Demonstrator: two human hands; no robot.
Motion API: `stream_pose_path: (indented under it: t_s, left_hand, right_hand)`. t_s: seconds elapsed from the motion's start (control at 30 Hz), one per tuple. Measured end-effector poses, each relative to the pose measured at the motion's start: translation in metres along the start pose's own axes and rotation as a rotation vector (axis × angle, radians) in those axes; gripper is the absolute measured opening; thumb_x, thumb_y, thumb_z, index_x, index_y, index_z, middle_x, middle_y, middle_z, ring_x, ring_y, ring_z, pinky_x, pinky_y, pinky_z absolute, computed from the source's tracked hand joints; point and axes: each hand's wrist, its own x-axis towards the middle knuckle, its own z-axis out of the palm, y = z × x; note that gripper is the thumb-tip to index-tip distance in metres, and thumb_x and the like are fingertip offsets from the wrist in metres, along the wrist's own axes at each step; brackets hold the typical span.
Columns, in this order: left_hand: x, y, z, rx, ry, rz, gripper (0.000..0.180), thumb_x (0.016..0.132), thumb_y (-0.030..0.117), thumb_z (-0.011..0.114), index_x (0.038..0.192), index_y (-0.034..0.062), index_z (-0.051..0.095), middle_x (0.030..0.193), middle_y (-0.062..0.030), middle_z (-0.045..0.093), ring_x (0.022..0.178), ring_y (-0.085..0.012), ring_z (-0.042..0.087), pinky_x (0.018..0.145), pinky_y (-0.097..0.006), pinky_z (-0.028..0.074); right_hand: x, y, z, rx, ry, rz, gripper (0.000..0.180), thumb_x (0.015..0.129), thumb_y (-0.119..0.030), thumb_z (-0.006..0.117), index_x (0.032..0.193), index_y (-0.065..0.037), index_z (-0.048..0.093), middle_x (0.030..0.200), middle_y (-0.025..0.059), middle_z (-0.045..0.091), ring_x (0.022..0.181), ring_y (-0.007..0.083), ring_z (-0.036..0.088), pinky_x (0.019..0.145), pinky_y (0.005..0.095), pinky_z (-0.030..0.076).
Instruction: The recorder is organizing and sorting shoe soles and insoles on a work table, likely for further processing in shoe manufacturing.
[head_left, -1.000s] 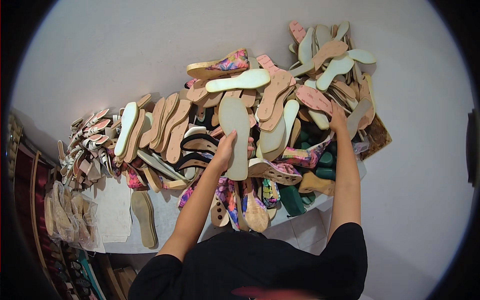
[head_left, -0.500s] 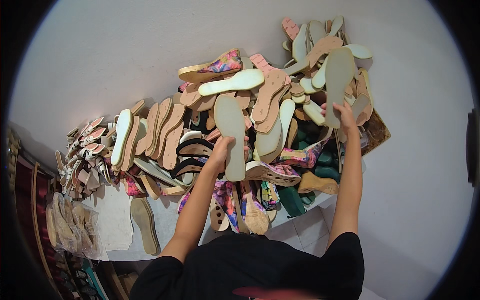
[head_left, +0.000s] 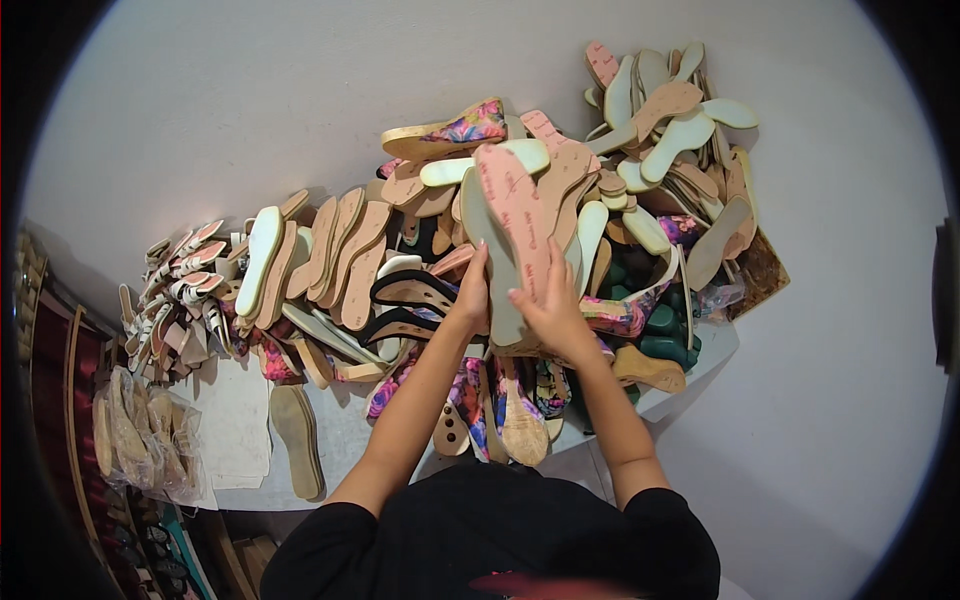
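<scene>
Pink insole point(head_left: 514, 212) extends beyond the pinching right hand point(head_left: 553, 312), overlapping a grey insole point(head_left: 501, 285) the left hand point(head_left: 471, 297) pinches.

Red print across pink insole point(head_left: 514, 212), tiny illegible marks on tan insoles point(head_left: 364, 262)

A heap of soles and shoes point(head_left: 357, 258) lies along the back of the table point(head_left: 345, 425). Before its left part, left to right, are a bag of shoes point(head_left: 150, 430), papers point(head_left: 241, 430) and some stacked soles point(head_left: 296, 440). A box point(head_left: 766, 280) is at the right. Before the heap's middle, a front sole point(head_left: 516, 220) partly covers a back sole point(head_left: 492, 290).
</scene>
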Motion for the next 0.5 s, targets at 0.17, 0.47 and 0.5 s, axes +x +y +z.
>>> stream_pose_path:
  t_s: [0.17, 0.47, 0.5]
  left_hand:
    - [0.003, -0.006, -0.01, -0.001, -0.036, 0.129, 0.057, 0.093, 0.045, 0.02, 0.125, 0.0007, 0.036, 0.117, -0.0155, 0.049, 0.104, -0.0249, 0.052, 0.09, -0.037, 0.043]
    - [0.007, -0.012, -0.046, -0.283, -0.223, 0.007, 0.05, 0.093, 0.041, 0.023, 0.114, 0.0025, 0.047, 0.098, -0.0119, 0.055, 0.081, -0.0188, 0.056, 0.075, -0.031, 0.048]
    - [0.012, -0.015, -0.052, -0.176, -0.224, 0.08, 0.05, 0.093, 0.04, 0.026, 0.116, 0.0017, 0.046, 0.104, -0.0115, 0.055, 0.085, -0.0184, 0.055, 0.079, -0.03, 0.047]
  right_hand:
    - [-0.015, -0.01, 0.028, -0.035, 0.103, -0.032, 0.08, 0.075, -0.024, 0.064, 0.131, 0.007, 0.016, 0.121, 0.0277, 0.037, 0.113, 0.0369, 0.04, 0.094, 0.0406, 0.033]
    - [-0.021, 0.011, 0.028, 0.599, 0.015, 0.11, 0.046, 0.087, -0.018, 0.042, 0.128, 0.0, 0.028, 0.104, 0.009, 0.05, 0.078, 0.0117, 0.05, 0.066, 0.0259, 0.045]
    - [-0.023, 0.012, 0.028, 0.601, 0.018, 0.135, 0.045, 0.088, -0.016, 0.04, 0.127, 0.004, 0.03, 0.109, 0.0143, 0.052, 0.089, 0.0151, 0.055, 0.075, 0.0264, 0.045]
